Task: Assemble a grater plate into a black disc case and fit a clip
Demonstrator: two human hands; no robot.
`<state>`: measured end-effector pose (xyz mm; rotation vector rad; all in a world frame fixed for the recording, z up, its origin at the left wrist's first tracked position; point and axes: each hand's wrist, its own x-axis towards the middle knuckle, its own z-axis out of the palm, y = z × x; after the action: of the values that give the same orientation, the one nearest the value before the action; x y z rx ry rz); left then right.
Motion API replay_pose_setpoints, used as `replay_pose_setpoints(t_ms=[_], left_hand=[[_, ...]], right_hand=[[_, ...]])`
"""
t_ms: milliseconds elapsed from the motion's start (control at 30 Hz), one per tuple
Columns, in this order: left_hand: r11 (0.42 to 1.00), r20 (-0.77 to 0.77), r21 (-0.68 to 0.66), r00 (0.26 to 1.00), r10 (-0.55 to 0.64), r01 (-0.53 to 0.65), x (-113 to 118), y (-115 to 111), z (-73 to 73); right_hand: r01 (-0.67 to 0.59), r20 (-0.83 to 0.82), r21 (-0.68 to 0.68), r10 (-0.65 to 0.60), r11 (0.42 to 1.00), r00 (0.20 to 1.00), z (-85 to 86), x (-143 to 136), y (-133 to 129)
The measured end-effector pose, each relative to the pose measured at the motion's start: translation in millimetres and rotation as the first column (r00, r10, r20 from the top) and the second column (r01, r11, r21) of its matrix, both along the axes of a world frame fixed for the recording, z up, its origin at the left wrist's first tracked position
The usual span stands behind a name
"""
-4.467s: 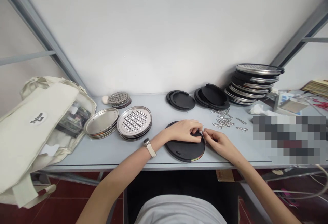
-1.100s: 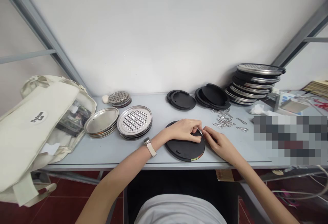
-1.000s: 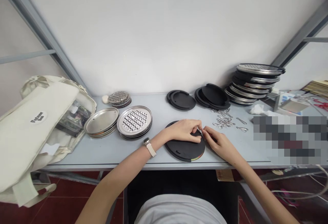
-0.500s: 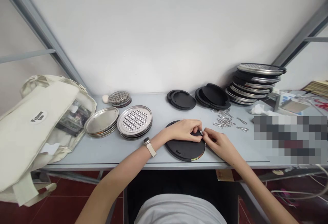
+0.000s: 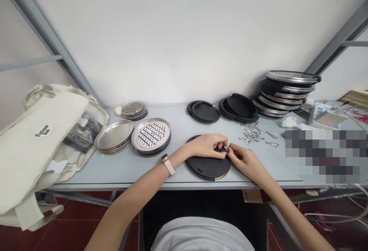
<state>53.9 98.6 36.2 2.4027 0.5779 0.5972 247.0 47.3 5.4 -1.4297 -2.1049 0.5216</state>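
Note:
A round black disc [image 5: 208, 168] with a coloured strip at its lower right rim lies near the table's front edge. Over its upper part is my left hand [image 5: 211, 145], closed, fingertips pinched at the disc's right side. My right hand [image 5: 243, 159] is closed in a pinch at the same spot, its fingertips almost touching those of the left. A tiny shiny metal piece shows between the two hands; its shape is too small to tell. Loose metal clips [image 5: 252, 135] lie in a pile behind my right hand.
Grater plates [image 5: 151, 134] and plain metal plates [image 5: 113, 135] are stacked left, small graters [image 5: 133, 109] behind. Black discs [image 5: 205, 112] and more black discs [image 5: 241, 107] lie at the back. A tall stack [image 5: 287, 95] stands back right; a cream bag [image 5: 43, 140] is far left.
Both hands stay at the disc's right side. Slightly more of the shiny metal piece shows between the fingertips.

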Motion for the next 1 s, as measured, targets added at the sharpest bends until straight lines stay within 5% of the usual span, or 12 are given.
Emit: replay_pose_setpoints(t_ms=[1000], left_hand=[[0.999,-0.025,-0.048,1.000,0.010,-0.011,0.6,-1.1,2.7]], right_hand=[[-0.009,0.030,0.022,0.009,1.000,1.000,-0.5,0.2,0.5]])
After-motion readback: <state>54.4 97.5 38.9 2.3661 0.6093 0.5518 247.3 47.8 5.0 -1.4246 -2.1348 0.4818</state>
